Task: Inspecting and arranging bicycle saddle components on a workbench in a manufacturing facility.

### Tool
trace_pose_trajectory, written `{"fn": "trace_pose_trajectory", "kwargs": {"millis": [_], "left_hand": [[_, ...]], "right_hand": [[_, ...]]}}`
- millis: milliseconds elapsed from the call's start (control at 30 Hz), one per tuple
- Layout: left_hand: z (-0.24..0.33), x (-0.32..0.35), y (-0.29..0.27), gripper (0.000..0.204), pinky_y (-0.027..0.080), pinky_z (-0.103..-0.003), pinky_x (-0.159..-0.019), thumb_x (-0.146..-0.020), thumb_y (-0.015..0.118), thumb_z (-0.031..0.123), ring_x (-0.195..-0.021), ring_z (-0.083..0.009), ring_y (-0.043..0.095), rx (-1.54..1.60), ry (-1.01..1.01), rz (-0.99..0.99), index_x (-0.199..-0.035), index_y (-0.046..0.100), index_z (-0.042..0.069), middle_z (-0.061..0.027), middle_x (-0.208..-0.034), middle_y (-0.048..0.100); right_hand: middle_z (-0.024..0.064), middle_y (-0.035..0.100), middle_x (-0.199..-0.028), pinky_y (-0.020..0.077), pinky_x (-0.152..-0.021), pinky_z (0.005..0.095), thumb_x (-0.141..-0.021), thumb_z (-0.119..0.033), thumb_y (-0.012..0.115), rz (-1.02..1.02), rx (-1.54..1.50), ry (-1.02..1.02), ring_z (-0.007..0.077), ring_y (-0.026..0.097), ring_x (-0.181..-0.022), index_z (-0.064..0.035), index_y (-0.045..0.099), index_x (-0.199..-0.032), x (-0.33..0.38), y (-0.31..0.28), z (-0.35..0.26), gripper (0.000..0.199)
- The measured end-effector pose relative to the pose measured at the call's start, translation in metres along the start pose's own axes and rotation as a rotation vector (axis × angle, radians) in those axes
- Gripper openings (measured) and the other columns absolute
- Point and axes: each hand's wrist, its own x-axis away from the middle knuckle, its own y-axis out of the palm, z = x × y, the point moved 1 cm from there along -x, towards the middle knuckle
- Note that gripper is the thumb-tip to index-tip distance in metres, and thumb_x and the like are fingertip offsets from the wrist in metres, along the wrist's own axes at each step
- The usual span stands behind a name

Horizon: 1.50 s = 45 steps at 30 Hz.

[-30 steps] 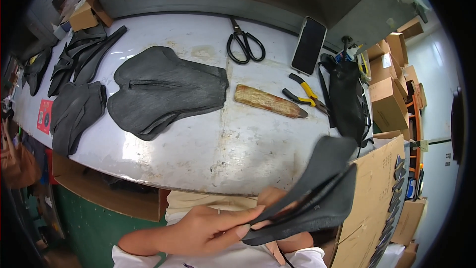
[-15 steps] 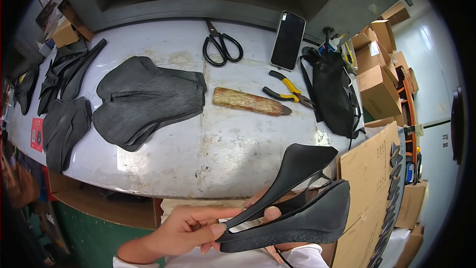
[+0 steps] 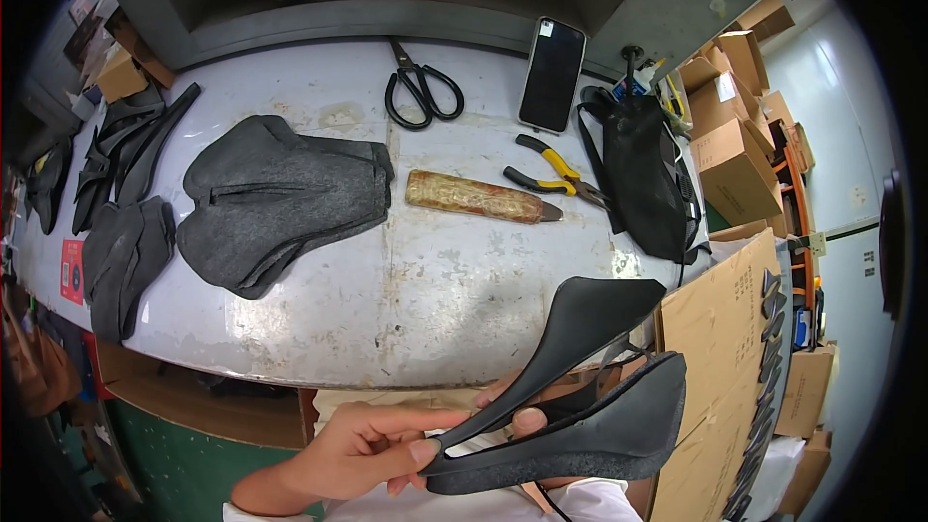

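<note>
A black bicycle saddle (image 3: 604,430) with a long gap down its middle is held in front of me, near the table's front edge. Its narrow nose is pinched between the thumb and fingers of my left hand (image 3: 372,449). My right hand (image 3: 529,420) grips it from beneath; its fingertips show through the gap, while the rest is hidden behind the saddle. Beyond the saddle lies a short blade (image 3: 474,196) with a tape-wrapped handle. Yellow-and-black pliers (image 3: 561,174) rest to the right of it.
On the white table (image 3: 319,338) lie stacked dark saddle-shaped sheets (image 3: 290,198), more black pieces (image 3: 130,261) at left, black-handled scissors (image 3: 422,92), a phone (image 3: 552,75) and a black bag (image 3: 640,179). Cardboard (image 3: 715,358) stands at right, with several saddles (image 3: 762,382) beyond.
The view has shifted slightly, so the table things sit a little further left. Both hands keep their hold on the saddle, which is almost still.
</note>
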Motion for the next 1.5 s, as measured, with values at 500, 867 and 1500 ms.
{"fn": "trace_pose_trajectory", "kwargs": {"millis": [500, 867, 1500], "left_hand": [[-0.006, -0.004, 0.007, 0.039, 0.040, -0.016, -0.047, -0.092, 0.060, -0.002, -0.055, -0.0012, 0.058, -0.413, 0.369, -0.004, -0.131, 0.058, -0.001, -0.0023, -0.066, 0.066], [-0.009, -0.022, -0.007, 0.062, 0.033, -0.022, -0.049, -0.094, 0.063, 0.009, -0.053, -0.0022, 0.042, -0.285, 0.410, 0.044, -0.148, 0.034, 0.007, 0.0023, -0.061, 0.053], [-0.023, -0.058, 0.025, 0.062, 0.040, -0.029, -0.098, -0.102, 0.045, 0.011, -0.116, -0.0141, 0.050, 0.062, 0.575, 0.149, -0.152, 0.008, 0.006, -0.0151, -0.135, 0.044]], "right_hand": [[0.0131, 0.068, -0.075, 0.0572, -0.057, 0.0345, -0.069, -0.002, 0.086, 0.178, -0.247, -0.263, 0.0240, 0.067, -0.064, -0.0047, 0.057, -0.083, -0.014, 0.010, 0.022, 0.032], [0.0099, 0.068, -0.073, 0.0560, -0.065, 0.0313, -0.083, -0.054, 0.070, 0.158, -0.015, 0.018, 0.0201, 0.067, -0.069, -0.0037, 0.065, -0.083, -0.011, 0.032, -0.007, 0.051], [0.0099, 0.070, -0.090, 0.0548, -0.069, 0.0326, -0.083, -0.035, 0.073, 0.224, 0.386, 0.053, 0.0215, 0.067, -0.076, 0.0000, 0.064, -0.106, -0.040, 0.055, 0.009, 0.043]]}}
